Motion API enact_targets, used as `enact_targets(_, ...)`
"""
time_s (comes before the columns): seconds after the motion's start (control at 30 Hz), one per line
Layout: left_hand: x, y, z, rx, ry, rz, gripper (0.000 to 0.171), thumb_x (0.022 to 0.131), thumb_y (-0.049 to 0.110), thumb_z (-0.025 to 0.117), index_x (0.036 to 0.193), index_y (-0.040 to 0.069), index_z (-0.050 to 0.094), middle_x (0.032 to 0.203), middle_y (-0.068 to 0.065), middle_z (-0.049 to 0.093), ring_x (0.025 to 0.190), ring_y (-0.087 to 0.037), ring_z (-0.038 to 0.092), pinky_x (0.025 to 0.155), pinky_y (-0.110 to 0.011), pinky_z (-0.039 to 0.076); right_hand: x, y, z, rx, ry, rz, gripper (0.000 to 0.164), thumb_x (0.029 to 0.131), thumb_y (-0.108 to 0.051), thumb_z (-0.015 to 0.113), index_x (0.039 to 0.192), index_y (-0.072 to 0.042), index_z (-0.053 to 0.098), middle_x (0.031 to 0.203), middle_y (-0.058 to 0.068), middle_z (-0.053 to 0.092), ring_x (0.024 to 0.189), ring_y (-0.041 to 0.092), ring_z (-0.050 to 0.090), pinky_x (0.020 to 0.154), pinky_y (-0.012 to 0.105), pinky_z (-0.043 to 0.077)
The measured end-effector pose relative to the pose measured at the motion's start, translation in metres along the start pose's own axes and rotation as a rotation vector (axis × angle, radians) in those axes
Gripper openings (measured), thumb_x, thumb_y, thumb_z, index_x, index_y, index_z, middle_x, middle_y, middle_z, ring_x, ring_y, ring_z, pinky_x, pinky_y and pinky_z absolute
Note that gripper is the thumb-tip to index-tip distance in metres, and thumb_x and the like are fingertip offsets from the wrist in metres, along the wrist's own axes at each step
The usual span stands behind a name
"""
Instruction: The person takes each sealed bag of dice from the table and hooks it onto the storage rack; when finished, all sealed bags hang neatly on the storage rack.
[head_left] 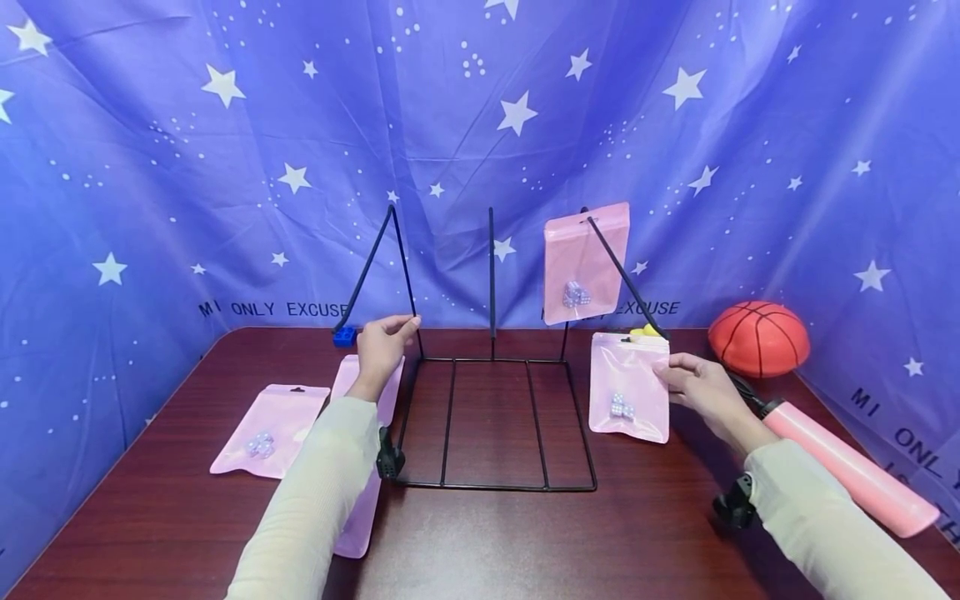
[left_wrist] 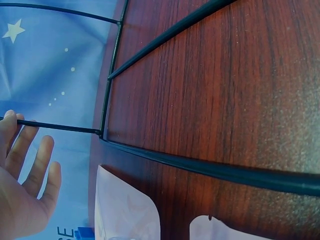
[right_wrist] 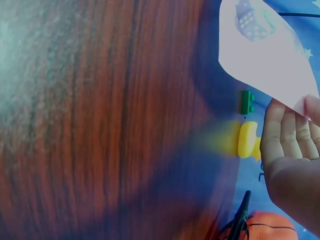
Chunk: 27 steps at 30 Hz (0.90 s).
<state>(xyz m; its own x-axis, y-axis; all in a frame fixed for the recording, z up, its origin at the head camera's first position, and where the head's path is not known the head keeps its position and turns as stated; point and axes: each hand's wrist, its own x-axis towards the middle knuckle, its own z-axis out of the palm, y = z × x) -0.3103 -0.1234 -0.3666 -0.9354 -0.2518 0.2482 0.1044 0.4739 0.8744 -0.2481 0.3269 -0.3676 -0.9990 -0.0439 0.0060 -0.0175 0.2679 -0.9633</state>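
A black wire rack (head_left: 495,487) with three raised arms stands on the dark wood table. My left hand (head_left: 382,354) pinches its left upright between thumb and forefinger; the other fingers spread loosely in the left wrist view. With thumb and fingers, my right hand (head_left: 708,392) pinches the right edge of a pink zip bag (head_left: 622,367), held upright off the table. Dice (head_left: 621,407) show through its front. Its top, with a hang hole, is close to the tip of the right arm; contact cannot be told. Another pink bag (head_left: 585,250) with dice hangs farther up that arm.
Pink bags lie on the left, one (head_left: 300,417) with dice, others partly under my left arm. Behind are a blue block (head_left: 344,336), a yellow object (head_left: 647,331) and a green block (right_wrist: 246,102). An orange basketball (head_left: 757,337) and pink cylinder (head_left: 847,467) stand at right.
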Motion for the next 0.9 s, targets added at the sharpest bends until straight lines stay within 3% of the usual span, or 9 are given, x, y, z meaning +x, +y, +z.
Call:
enact_targets(0.17, -0.001, 0.0, -0.001, 0.011, -0.002, -0.01, 0.032, 0.098, 0.03, 0.071, 0.119, 0.007, 0.076, 0.104, -0.015, 0.076, 0.093, -0.032, 0.074, 0.096, -0.043, 0.048, -0.006, -0.004, -0.003, -0.005, -0.039, -0.029, 0.017, 0.104, -0.01, 0.056, 0.113, 0.004, 0.057, 0.09, -0.01, 0.066, 0.083, 0.003, 0.065, 0.077, 0.023, 0.056)
enact_targets(0.33, -0.001, -0.001, 0.0, 0.011, -0.005, -0.021, 0.032, 0.098, 0.03, 0.071, 0.12, 0.007, 0.076, 0.104, -0.014, 0.076, 0.092, -0.031, 0.075, 0.084, -0.038, 0.052, -0.015, -0.012, -0.007, 0.012, -0.087, -0.086, 0.008, 0.103, -0.007, 0.057, 0.109, -0.003, 0.061, 0.092, -0.01, 0.068, 0.085, 0.003, 0.066, 0.076, 0.024, 0.057)
enact_targets(0.5, -0.002, 0.001, -0.001, 0.001, -0.006, -0.03, 0.032, 0.098, 0.03, 0.071, 0.12, 0.008, 0.076, 0.106, -0.014, 0.076, 0.093, -0.031, 0.075, 0.082, -0.037, 0.051, -0.032, -0.029, -0.006, -0.067, -0.125, -0.192, 0.007, 0.103, -0.008, 0.06, 0.108, -0.004, 0.062, 0.093, -0.008, 0.072, 0.083, 0.006, 0.068, 0.074, 0.026, 0.058)
enact_targets(0.77, -0.001, 0.003, -0.001, 0.008, -0.011, -0.039, 0.031, 0.098, 0.029, 0.071, 0.121, 0.008, 0.076, 0.106, -0.013, 0.076, 0.093, -0.029, 0.075, 0.074, -0.029, 0.051, -0.072, -0.072, 0.016, -0.247, -0.145, -0.385, 0.009, 0.1, -0.002, 0.062, 0.107, -0.002, 0.067, 0.089, -0.002, 0.075, 0.081, 0.007, 0.068, 0.072, 0.022, 0.053)
enact_targets(0.9, -0.002, 0.003, -0.002, 0.006, -0.011, -0.047, 0.032, 0.098, 0.031, 0.071, 0.12, 0.009, 0.076, 0.106, -0.013, 0.076, 0.093, -0.029, 0.075, 0.075, -0.029, 0.051, -0.092, -0.095, 0.033, -0.257, -0.193, -0.478, 0.014, 0.098, 0.002, 0.062, 0.108, -0.004, 0.07, 0.092, 0.002, 0.076, 0.084, 0.007, 0.069, 0.073, 0.022, 0.052)
